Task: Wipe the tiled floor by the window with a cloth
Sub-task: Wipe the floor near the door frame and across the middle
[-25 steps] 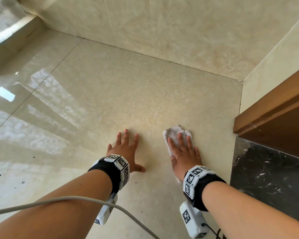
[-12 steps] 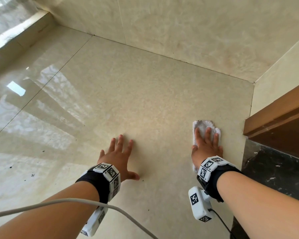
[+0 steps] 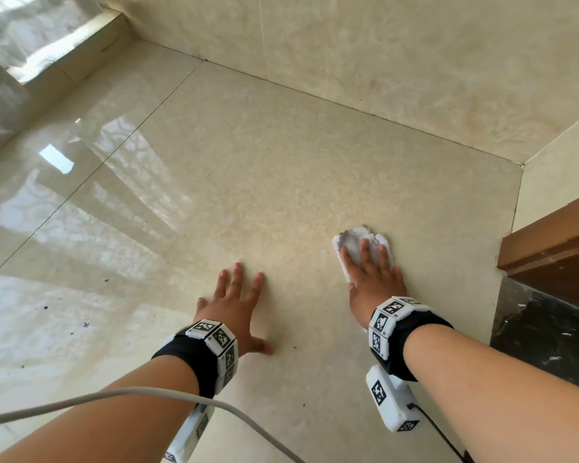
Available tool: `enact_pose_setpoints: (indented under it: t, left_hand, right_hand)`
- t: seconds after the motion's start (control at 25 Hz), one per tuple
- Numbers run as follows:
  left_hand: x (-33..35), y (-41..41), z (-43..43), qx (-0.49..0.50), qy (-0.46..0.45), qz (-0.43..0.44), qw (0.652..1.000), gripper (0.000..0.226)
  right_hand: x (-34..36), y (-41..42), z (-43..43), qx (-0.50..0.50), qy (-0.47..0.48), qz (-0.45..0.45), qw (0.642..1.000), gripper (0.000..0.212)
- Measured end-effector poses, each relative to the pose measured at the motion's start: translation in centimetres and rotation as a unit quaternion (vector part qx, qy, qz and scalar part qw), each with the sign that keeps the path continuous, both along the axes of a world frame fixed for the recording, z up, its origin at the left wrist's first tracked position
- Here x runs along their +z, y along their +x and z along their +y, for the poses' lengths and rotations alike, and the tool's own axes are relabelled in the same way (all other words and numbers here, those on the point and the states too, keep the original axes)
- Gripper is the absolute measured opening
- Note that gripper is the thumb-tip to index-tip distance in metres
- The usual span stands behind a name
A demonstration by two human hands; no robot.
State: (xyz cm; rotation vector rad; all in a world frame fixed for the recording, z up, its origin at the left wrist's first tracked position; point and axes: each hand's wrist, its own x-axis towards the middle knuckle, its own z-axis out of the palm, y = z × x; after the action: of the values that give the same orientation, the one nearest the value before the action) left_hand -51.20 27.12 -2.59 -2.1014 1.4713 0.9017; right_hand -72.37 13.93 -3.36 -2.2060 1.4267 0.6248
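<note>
The white cloth (image 3: 360,240) lies flat on the tiled floor (image 3: 281,182), over toward the right, near the wooden trim (image 3: 555,235), and its far edge looks grey with dirt. The right hand (image 3: 373,279) is on top of it, fingers straight and spread, palm pressing it down, with nothing curled around it. The left hand (image 3: 234,302) is flat on bare tile just beside it, fingers splayed and thumb out to the side, holding nothing. Both wrists wear black bands with black-and-white marker blocks, the left (image 3: 211,342) and the right (image 3: 391,322). A grey cable (image 3: 114,394) arcs across the left forearm. Dark specks (image 3: 44,308) dot the glossy tiles on the left. Under the trim there's a black marbled panel (image 3: 549,332), and a beige tiled wall (image 3: 415,61) runs along the far side.
</note>
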Motion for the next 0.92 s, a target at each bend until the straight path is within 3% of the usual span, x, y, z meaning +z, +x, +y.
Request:
enact_pose_setpoints:
  t: [0.16, 0.48, 0.92]
  left_hand:
    - [-0.3, -0.7, 0.0, -0.007, 0.007, -0.006, 1.000, 0.137]
    - [-0.2, -1.1, 0.4, 0.005, 0.014, -0.011, 1.000, 0.138]
    - [-0.5, -3.0, 2.4, 0.062, 0.018, 0.001, 0.998, 0.138]
  right_hand:
    - [-0.1, 1.9, 2.7, 0.093, 0.026, -0.026, 0.995, 0.082]
    - [-0.9, 2.3, 5.3, 0.212, 0.053, -0.033, 0.975, 0.085]
    - [0.5, 0.7, 1.4, 0.158, 0.057, -0.020, 0.986, 0.073]
